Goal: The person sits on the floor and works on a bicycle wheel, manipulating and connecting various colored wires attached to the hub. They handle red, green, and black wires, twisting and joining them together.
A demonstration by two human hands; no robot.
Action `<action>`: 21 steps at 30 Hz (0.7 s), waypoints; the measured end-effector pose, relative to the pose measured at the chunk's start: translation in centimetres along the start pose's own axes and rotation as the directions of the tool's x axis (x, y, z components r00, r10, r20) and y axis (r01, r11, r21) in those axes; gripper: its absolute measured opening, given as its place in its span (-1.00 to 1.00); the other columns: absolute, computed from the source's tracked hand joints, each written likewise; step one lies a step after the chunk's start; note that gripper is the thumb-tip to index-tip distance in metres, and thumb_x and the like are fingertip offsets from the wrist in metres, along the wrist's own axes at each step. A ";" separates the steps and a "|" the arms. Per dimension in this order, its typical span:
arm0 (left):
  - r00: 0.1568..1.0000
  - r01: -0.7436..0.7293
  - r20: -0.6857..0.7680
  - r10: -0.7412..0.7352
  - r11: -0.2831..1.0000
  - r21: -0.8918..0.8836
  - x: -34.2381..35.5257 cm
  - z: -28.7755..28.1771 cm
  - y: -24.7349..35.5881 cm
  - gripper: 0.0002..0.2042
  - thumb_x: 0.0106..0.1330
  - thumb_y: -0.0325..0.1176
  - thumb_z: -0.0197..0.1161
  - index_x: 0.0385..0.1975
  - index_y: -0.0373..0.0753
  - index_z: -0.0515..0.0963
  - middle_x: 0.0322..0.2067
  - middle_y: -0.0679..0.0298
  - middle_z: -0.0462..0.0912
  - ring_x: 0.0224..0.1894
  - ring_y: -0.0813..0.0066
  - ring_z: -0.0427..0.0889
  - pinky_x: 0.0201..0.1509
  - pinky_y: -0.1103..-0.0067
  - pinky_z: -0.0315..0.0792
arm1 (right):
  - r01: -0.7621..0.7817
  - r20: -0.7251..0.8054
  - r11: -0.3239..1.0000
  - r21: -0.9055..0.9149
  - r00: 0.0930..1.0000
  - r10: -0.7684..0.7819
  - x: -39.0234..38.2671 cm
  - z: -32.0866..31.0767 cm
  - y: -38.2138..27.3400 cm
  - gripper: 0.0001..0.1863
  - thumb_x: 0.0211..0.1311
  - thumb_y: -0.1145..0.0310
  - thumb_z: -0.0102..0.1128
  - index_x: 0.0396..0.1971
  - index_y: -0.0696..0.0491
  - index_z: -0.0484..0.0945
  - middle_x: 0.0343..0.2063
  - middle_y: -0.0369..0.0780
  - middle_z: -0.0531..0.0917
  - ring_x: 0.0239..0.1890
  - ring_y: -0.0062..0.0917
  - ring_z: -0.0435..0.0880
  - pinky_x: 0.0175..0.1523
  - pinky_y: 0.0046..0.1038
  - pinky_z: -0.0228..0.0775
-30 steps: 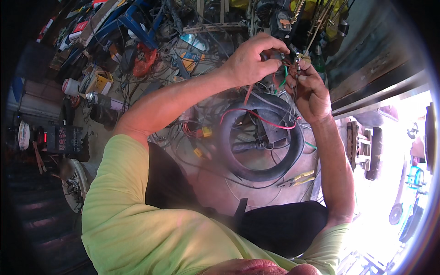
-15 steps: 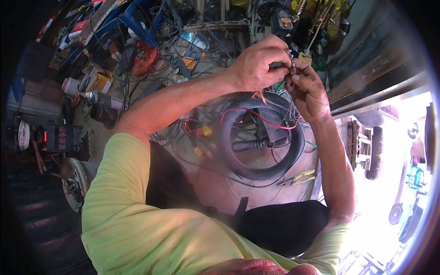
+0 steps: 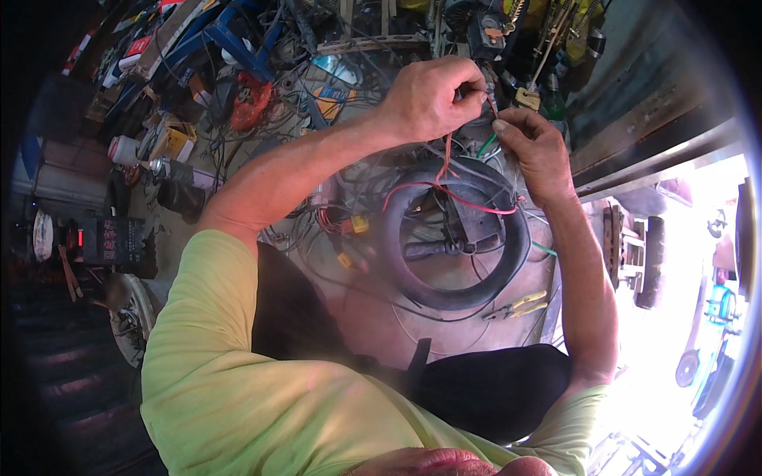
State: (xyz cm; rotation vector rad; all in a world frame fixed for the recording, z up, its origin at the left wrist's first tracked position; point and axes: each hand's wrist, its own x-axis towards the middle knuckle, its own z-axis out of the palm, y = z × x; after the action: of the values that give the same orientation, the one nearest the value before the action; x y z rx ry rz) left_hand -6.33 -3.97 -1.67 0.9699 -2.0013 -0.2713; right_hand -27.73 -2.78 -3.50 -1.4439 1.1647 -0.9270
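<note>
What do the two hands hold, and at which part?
Both the left hand and the right hand pinch thin red wires near their upper ends.

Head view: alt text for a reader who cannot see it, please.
Both hands meet over thin wires: the left hand pinches a red wire and the right hand fingers the strands beside it. Below them a black tyre lies on the cluttered floor, with yellow-handled pliers nearby.

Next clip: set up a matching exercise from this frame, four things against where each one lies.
Things:
1 red wire
2 black tyre
3 yellow-handled pliers
4 green wire

Places:
A on the floor right of the tyre's lower edge
B on the floor below both hands
C hanging from the left hand
D under the right hand

Pairs: 1-C, 2-B, 3-A, 4-D
</note>
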 end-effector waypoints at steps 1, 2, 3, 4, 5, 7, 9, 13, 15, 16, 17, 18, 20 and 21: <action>1.000 -0.029 -0.003 0.029 0.999 0.023 0.0 0.1 0.0 -0.87 0.17 -0.40 0.35 -0.32 -0.22 0.60 -0.41 0.22 0.63 -0.38 0.31 0.68 -0.31 0.47 0.54 | -0.016 0.007 1.000 0.008 1.000 0.016 0.1 -0.1 0.3 -0.68 0.16 0.31 0.34 -0.15 0.20 0.64 -0.41 -0.33 0.67 -0.32 -0.69 0.58 -0.15 -0.59 0.41; 0.998 -0.058 -0.005 0.058 0.997 0.046 -0.1 0.2 0.0 -0.88 0.17 -0.40 0.35 -0.33 -0.22 0.60 -0.41 0.23 0.63 -0.38 0.30 0.67 -0.31 0.46 0.53 | 0.000 -0.019 1.000 -0.010 1.000 0.000 0.1 0.0 0.5 -0.68 0.16 0.31 0.35 -0.16 0.20 0.64 -0.40 -0.31 0.68 -0.32 -0.69 0.58 -0.15 -0.59 0.41; 0.993 -0.116 0.022 0.115 0.991 0.069 -0.1 0.3 -0.1 -0.89 0.16 -0.40 0.35 -0.35 -0.22 0.60 -0.42 0.23 0.63 -0.38 0.28 0.66 -0.32 0.45 0.53 | 0.013 -0.045 1.000 -0.028 0.999 -0.014 0.2 0.0 0.8 -0.68 0.15 0.30 0.35 -0.17 0.20 0.64 -0.40 -0.30 0.69 -0.32 -0.68 0.59 -0.14 -0.59 0.41; 0.984 -0.175 0.051 0.171 0.981 0.089 0.0 0.4 -0.4 -0.90 0.16 -0.41 0.34 -0.36 -0.21 0.60 -0.42 0.24 0.62 -0.38 0.27 0.65 -0.32 0.44 0.52 | 0.025 -0.070 0.999 -0.047 0.997 -0.028 0.3 0.0 1.1 -0.68 0.14 0.30 0.35 -0.18 0.19 0.64 -0.39 -0.29 0.70 -0.31 -0.68 0.60 -0.14 -0.58 0.42; 0.971 -0.233 0.080 0.226 0.966 0.108 0.0 0.4 -0.5 -0.91 0.16 -0.41 0.34 -0.38 -0.21 0.61 -0.43 0.24 0.62 -0.38 0.25 0.64 -0.33 0.43 0.51 | 0.021 -0.081 0.998 -0.054 0.996 -0.025 0.3 0.1 1.2 -0.69 0.14 0.30 0.36 -0.19 0.19 0.64 -0.39 -0.28 0.70 -0.31 -0.67 0.60 -0.14 -0.58 0.42; 0.976 -0.202 0.096 0.196 0.977 0.061 -0.2 0.8 -0.4 -0.93 0.15 -0.42 0.34 -0.41 -0.22 0.61 -0.43 0.24 0.62 -0.39 0.24 0.63 -0.34 0.41 0.49 | 0.017 -0.099 0.998 -0.068 0.995 -0.024 0.3 0.2 1.4 -0.69 0.13 0.28 0.36 -0.21 0.19 0.65 -0.39 -0.27 0.71 -0.32 -0.67 0.61 -0.14 -0.58 0.43; 0.980 -0.180 0.091 0.176 0.983 0.035 -0.2 1.0 -0.4 -0.93 0.16 -0.41 0.34 -0.40 -0.22 0.61 -0.43 0.23 0.61 -0.38 0.24 0.63 -0.34 0.41 0.49 | 0.021 -0.118 0.995 -0.102 0.993 -0.033 0.4 0.4 1.7 -0.69 0.11 0.28 0.38 -0.23 0.18 0.65 -0.40 -0.26 0.71 -0.32 -0.66 0.61 -0.13 -0.57 0.43; 0.994 -0.074 0.084 0.071 0.997 0.038 -0.4 0.9 -0.2 -0.89 0.16 -0.37 0.35 -0.39 -0.23 0.61 -0.43 0.21 0.64 -0.39 0.26 0.65 -0.33 0.43 0.50 | 0.030 -0.147 0.973 -0.228 0.987 -0.065 -0.2 1.2 0.8 -0.69 0.08 0.28 0.39 -0.26 0.17 0.64 -0.42 -0.24 0.72 -0.34 -0.62 0.65 -0.12 -0.54 0.46; 0.996 0.022 0.087 -0.025 0.999 0.039 -0.4 0.9 -0.2 -0.86 0.16 -0.33 0.36 -0.37 -0.24 0.62 -0.42 0.18 0.67 -0.38 0.27 0.68 -0.30 0.44 0.52 | 0.031 -0.139 0.974 -0.224 0.988 -0.064 -0.3 1.5 0.8 -0.69 0.06 0.28 0.40 -0.27 0.17 0.64 -0.41 -0.22 0.73 -0.33 -0.59 0.67 -0.12 -0.52 0.48; 0.990 0.097 0.097 -0.100 0.995 0.040 -0.3 0.9 -0.4 -0.84 0.16 -0.31 0.35 -0.35 -0.25 0.63 -0.42 0.17 0.68 -0.37 0.26 0.69 -0.29 0.44 0.53 | 0.031 -0.137 0.974 -0.223 0.989 -0.063 -0.3 1.6 0.8 -0.69 0.06 0.28 0.40 -0.27 0.17 0.64 -0.41 -0.21 0.73 -0.33 -0.58 0.69 -0.12 -0.51 0.48; 0.979 0.172 0.107 -0.175 0.984 0.041 -0.1 0.8 -0.6 -0.82 0.16 -0.30 0.35 -0.34 -0.25 0.63 -0.41 0.16 0.69 -0.35 0.26 0.70 -0.27 0.44 0.53 | 0.036 -0.143 0.971 -0.238 0.987 -0.071 -0.4 1.7 0.7 -0.69 0.06 0.28 0.40 -0.27 0.17 0.64 -0.42 -0.20 0.74 -0.33 -0.57 0.69 -0.12 -0.51 0.49; 0.961 0.247 0.116 -0.251 0.968 0.046 0.1 0.7 -0.8 -0.80 0.16 -0.28 0.35 -0.33 -0.26 0.64 -0.40 0.14 0.70 -0.34 0.26 0.71 -0.26 0.44 0.54 | 0.041 -0.147 0.967 -0.251 0.986 -0.080 -0.5 1.7 0.5 -0.70 0.06 0.28 0.40 -0.27 0.17 0.63 -0.42 -0.20 0.74 -0.33 -0.56 0.70 -0.12 -0.50 0.49; 0.943 0.292 0.141 -0.303 0.952 0.089 0.0 0.6 -1.0 -0.78 0.16 -0.26 0.35 -0.31 -0.27 0.64 -0.39 0.13 0.71 -0.32 0.25 0.72 -0.24 0.43 0.55 | 0.050 -0.154 0.962 -0.270 0.984 -0.095 -0.5 1.8 0.5 -0.70 0.06 0.29 0.40 -0.28 0.17 0.63 -0.43 -0.19 0.74 -0.33 -0.54 0.71 -0.12 -0.49 0.49; 0.932 0.313 0.152 -0.328 0.943 0.111 0.0 0.6 -1.1 -0.77 0.16 -0.26 0.35 -0.30 -0.27 0.64 -0.39 0.12 0.72 -0.31 0.25 0.73 -0.23 0.42 0.55 | 0.055 -0.157 0.960 -0.275 0.982 -0.101 -0.4 1.8 0.7 -0.71 0.06 0.29 0.39 -0.28 0.17 0.63 -0.43 -0.19 0.74 -0.33 -0.54 0.71 -0.12 -0.49 0.49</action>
State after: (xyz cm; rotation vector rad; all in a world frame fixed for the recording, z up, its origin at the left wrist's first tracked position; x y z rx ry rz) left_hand -6.24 -4.77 -2.57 1.3715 -2.0124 -0.4638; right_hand -26.27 -1.96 -4.46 -1.6640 1.4117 -0.9901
